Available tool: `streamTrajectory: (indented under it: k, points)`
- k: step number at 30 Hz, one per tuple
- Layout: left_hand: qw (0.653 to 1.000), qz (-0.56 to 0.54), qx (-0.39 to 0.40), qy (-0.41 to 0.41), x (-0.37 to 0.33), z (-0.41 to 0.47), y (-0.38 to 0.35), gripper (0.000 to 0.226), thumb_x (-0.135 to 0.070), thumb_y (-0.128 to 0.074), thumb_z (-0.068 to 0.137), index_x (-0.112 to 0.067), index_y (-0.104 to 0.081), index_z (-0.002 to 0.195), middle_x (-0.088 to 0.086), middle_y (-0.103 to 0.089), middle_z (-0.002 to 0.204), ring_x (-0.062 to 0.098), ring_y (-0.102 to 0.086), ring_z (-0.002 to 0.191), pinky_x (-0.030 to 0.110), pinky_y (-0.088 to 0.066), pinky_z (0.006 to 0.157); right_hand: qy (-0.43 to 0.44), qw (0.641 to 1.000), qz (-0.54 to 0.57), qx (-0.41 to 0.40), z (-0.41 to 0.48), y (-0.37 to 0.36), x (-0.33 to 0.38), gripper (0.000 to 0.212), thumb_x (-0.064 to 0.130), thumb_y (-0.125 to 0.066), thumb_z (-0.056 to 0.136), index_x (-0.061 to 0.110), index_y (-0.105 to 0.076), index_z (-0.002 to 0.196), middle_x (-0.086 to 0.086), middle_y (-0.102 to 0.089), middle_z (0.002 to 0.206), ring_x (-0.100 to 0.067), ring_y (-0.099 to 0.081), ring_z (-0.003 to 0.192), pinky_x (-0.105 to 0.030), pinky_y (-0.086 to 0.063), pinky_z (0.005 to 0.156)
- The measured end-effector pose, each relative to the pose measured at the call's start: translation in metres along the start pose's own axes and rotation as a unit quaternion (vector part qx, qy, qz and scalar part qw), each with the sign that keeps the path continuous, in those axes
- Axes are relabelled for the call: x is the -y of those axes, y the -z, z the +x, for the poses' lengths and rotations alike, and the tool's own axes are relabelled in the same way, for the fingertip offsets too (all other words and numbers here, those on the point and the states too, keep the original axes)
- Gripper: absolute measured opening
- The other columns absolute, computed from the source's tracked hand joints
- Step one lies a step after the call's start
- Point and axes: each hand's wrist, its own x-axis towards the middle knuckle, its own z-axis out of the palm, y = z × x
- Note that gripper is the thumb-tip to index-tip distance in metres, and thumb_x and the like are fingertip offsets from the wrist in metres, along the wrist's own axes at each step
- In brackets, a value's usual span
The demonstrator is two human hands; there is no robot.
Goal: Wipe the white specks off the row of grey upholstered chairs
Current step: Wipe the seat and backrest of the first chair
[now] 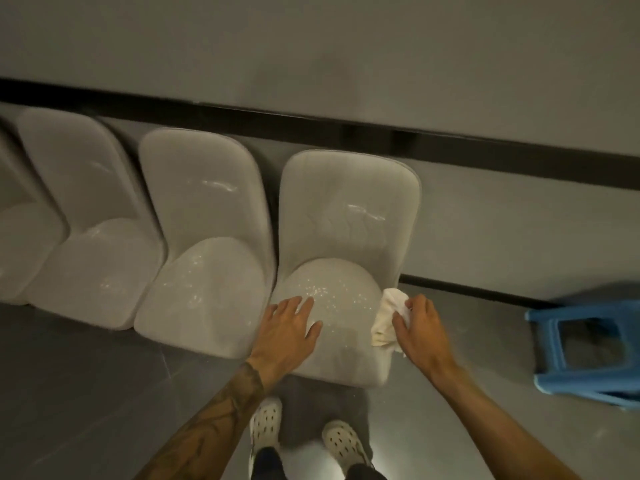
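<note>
1. While the person is standing directly in front of it, the end chair [346,202] is showing pale grey padded upholstery with a stitched backrest and a rounded seat.
2. White specks [322,292] are lying scattered over the middle and back of that chair's seat; fainter specks are showing on the second chair [204,209], just left of the end chair.
3. The left hand [287,327] is resting palm down on the end chair's seat, at its front left, fingers straight and spread apart, holding nothing.
4. The right hand [419,327] is hovering at the end chair's right rim, fingers curled and pinching a crumpled white cloth [386,320].
5. The cloth is lying against the seat's right edge, its long axis running from the seat's back towards its front.
6. The end chair is facing the person, its back towards the wall; the row is stretching leftward from it, side by side, along the wall.
7. A blue stool [585,379] is lying tipped on the floor, well to the right of the end chair.
</note>
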Motion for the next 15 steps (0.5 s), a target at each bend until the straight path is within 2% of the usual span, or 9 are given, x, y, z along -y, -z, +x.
streamTrajectory:
  k: [4,7,11,15]
  points:
    - [0.999,0.012,0.031,-0.043,0.047,0.033,-0.030,0.064,-0.056,-0.032,0.108,-0.025,-0.026,0.164,0.002,-0.030,0.169,0.020,-0.028,0.155,0.037,-0.018,0.128,-0.066,0.998,-0.013,-0.015,-0.001,-0.056,-0.010,0.030,0.035,-0.056,0.097,0.016,-0.043,0.116,-0.004,-0.052,0.115,-0.014,-0.052,0.087,-0.024,-0.043,0.072]
    - [0.997,0.001,0.050,-0.063,0.087,0.064,-0.059,0.064,-0.055,-0.033,0.108,-0.025,-0.026,0.164,0.003,-0.029,0.170,0.021,-0.028,0.155,0.038,-0.018,0.129,-0.109,0.993,-0.009,-0.031,0.005,-0.108,-0.020,0.031,0.036,-0.058,0.096,0.018,-0.042,0.116,-0.003,-0.052,0.116,-0.014,-0.053,0.088,-0.024,-0.046,0.073]
    - [0.994,0.020,0.060,-0.084,0.137,0.111,-0.110,0.064,-0.054,-0.032,0.109,-0.026,-0.024,0.165,0.001,-0.027,0.170,0.020,-0.027,0.155,0.035,-0.016,0.127,-0.137,0.989,-0.022,-0.052,0.026,-0.174,-0.045,0.032,0.034,-0.058,0.097,0.013,-0.044,0.116,-0.008,-0.053,0.116,-0.021,-0.056,0.091,-0.031,-0.052,0.077]
    - [0.992,0.028,0.062,-0.106,0.174,0.160,-0.167,0.062,-0.049,-0.035,0.109,-0.023,-0.025,0.165,0.003,-0.028,0.170,0.020,-0.028,0.155,0.035,-0.016,0.126,-0.135,0.987,-0.036,-0.083,0.056,-0.233,-0.082,0.028,0.032,-0.058,0.096,0.013,-0.044,0.111,-0.011,-0.054,0.111,-0.021,-0.054,0.084,-0.030,-0.047,0.070]
